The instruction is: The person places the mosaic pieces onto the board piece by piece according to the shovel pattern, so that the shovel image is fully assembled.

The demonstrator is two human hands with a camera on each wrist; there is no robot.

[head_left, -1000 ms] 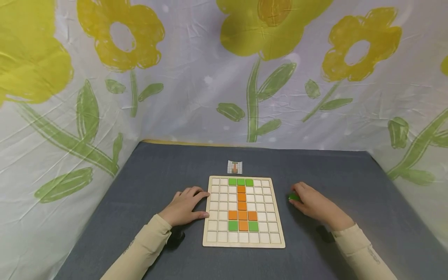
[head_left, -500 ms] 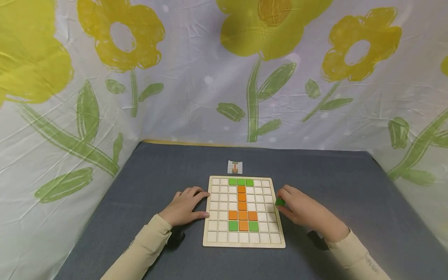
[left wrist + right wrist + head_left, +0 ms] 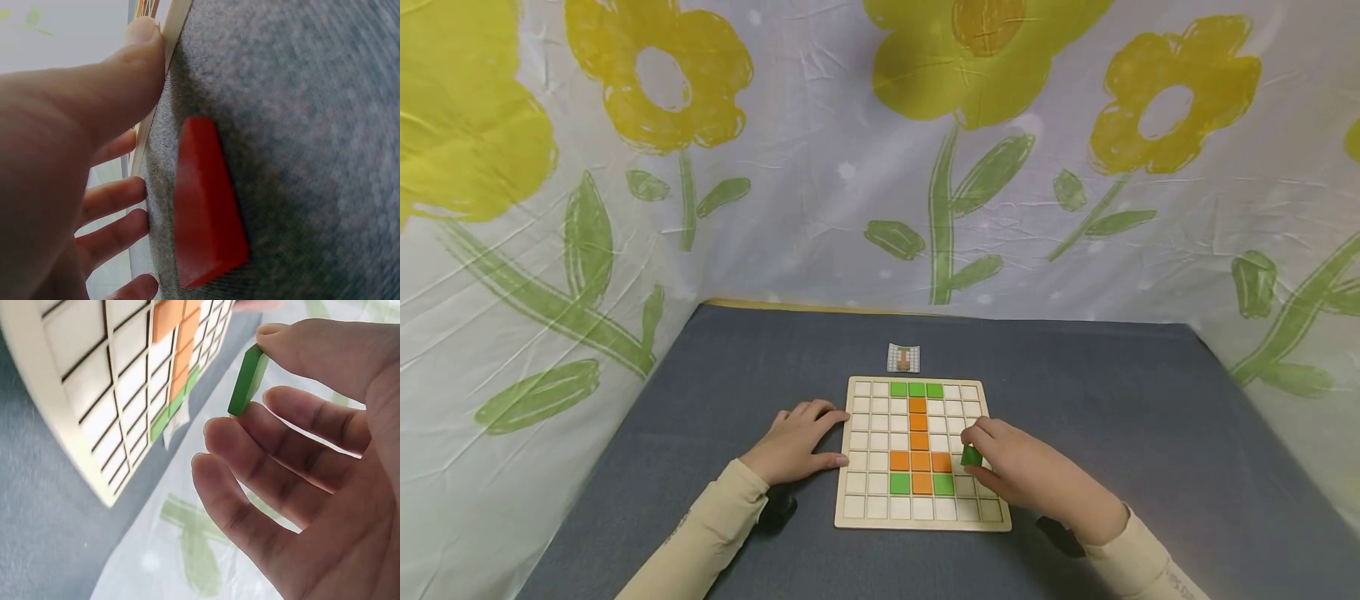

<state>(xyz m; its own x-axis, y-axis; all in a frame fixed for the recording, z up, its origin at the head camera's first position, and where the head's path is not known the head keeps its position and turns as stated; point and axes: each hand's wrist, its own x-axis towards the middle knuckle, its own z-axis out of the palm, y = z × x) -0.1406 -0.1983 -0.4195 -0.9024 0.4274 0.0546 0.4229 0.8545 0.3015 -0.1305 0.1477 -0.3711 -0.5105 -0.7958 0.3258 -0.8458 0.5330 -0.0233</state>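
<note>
A wooden grid board (image 3: 995, 515) lies flat on the table, with orange squares (image 3: 920, 442) and green squares (image 3: 899, 483) set among its white cells. At its left edge rests my left hand (image 3: 793, 446), the thumb and a finger spread along the rim. My right hand (image 3: 1026, 467) is over the board's right side, pinching a green square tile (image 3: 972, 456) between thumb and fingers. In the right wrist view the tile (image 3: 247, 382) stands on edge, apart from the board. The left wrist view shows a red wedge-shaped piece (image 3: 203, 212) near the left thumb; the head view does not show it.
A small printed card (image 3: 903, 358) with a grid picture lies just behind the board. Dark grey cloth (image 3: 760, 367) covers the table. A white curtain with yellow flowers (image 3: 820, 208) encloses the back and sides.
My right hand has moved left and slightly nearer with the green tile, from beside the board to over its right columns. My left hand and the board have stayed in place.
</note>
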